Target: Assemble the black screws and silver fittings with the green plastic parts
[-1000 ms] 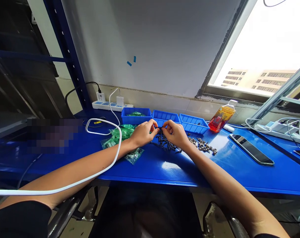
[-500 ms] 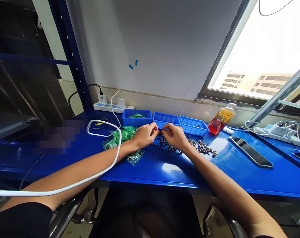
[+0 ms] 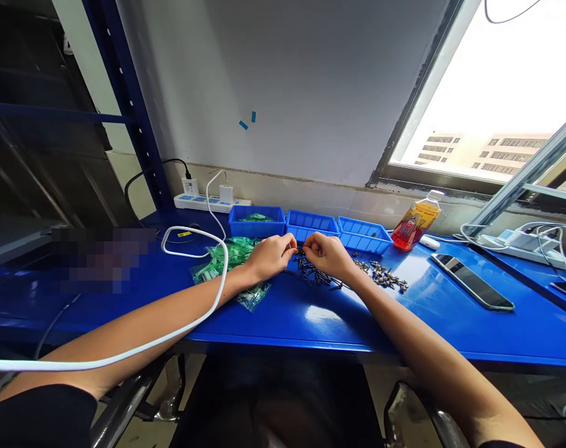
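Note:
My left hand [image 3: 269, 256] and my right hand [image 3: 327, 254] meet over a heap of small black screws [image 3: 316, 275] on the blue bench [image 3: 311, 311]. Both hands have their fingertips pinched together on a small dark part between them, too small to name. Left of my left hand lie several green plastic bags [image 3: 229, 258] of small parts. A second heap, of silvery metal parts [image 3: 384, 275], lies just right of my right wrist. A white cable [image 3: 203, 305] drapes over my left forearm.
Three blue bins [image 3: 311, 221] stand in a row behind my hands; the left one holds green bags. A white power strip [image 3: 208, 199] sits by the wall. An orange drink bottle [image 3: 417, 222], a phone [image 3: 472, 289] and more chargers [image 3: 520, 239] lie at the right.
My hands stay pinched together over the black screws; the fingers shift only slightly. The view moved a little.

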The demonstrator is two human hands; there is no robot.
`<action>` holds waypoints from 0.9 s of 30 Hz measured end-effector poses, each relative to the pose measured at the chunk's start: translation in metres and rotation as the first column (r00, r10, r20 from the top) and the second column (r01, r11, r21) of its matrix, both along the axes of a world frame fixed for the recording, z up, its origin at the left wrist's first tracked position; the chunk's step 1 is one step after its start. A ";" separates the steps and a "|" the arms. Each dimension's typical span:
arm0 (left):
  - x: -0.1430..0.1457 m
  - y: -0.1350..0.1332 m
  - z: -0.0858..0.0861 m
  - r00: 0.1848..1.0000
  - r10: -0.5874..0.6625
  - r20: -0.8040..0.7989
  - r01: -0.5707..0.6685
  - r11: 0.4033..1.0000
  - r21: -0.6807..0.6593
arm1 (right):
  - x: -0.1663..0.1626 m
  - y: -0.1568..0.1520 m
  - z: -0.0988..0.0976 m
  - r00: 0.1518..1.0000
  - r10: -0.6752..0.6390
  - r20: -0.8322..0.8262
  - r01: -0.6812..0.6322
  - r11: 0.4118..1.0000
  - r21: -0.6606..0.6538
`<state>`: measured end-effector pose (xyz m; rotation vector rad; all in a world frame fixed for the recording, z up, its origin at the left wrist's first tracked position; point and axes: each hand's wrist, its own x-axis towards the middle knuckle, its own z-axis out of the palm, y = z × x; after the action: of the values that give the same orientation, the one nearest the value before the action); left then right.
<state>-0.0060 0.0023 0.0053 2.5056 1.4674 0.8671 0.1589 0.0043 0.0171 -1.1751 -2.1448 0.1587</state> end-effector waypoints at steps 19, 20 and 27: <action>-0.001 0.002 0.002 0.996 0.001 0.088 -0.002 1.000 0.012 | 0.002 0.001 0.000 0.999 0.028 -0.018 -0.028 1.000 0.003; -0.001 0.002 0.002 0.996 0.000 0.091 -0.001 1.000 0.014 | 0.002 0.001 0.000 0.999 0.027 -0.023 -0.027 1.000 0.001; -0.001 0.002 0.002 0.992 0.009 0.126 -0.013 0.999 0.036 | 0.001 0.000 0.000 0.998 0.040 -0.048 -0.040 0.999 -0.009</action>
<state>-0.0072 0.0038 0.0072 2.4202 1.4397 1.0424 0.1600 0.0041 0.0175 -1.1234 -2.1284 0.2133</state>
